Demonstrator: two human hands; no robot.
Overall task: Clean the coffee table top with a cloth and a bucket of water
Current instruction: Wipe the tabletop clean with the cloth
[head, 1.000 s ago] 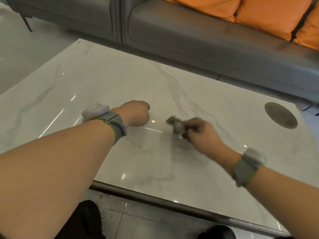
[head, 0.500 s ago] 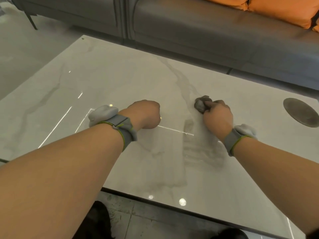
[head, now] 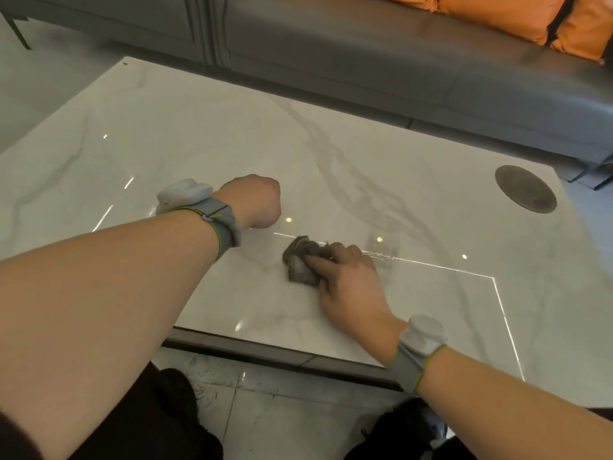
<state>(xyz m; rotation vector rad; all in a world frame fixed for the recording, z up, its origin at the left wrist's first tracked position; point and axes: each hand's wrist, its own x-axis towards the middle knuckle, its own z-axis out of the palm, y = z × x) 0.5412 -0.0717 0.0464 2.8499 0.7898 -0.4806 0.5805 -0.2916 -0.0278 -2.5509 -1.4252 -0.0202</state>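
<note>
A glossy white marble coffee table [head: 199, 141] fills the middle of the view. My right hand [head: 348, 287] presses a small crumpled grey cloth [head: 300, 265] flat against the table top near its front edge, fingers gripping the cloth. My left hand [head: 255, 202] rests as a closed fist on the table, a little left of and beyond the cloth, holding nothing. Both wrists wear grey bands with pale sensors. No bucket shows in the view.
A grey sofa [head: 365, 54] with orange cushions [head: 517, 14] runs along the table's far side. A dark round disc [head: 525, 193] lies at the table's right corner. Tiled floor [head: 282, 410] and my dark shoes show below the front edge.
My right hand has dragged the cloth back toward me and to the left across the table top. My left fist has stayed in about the same spot.
</note>
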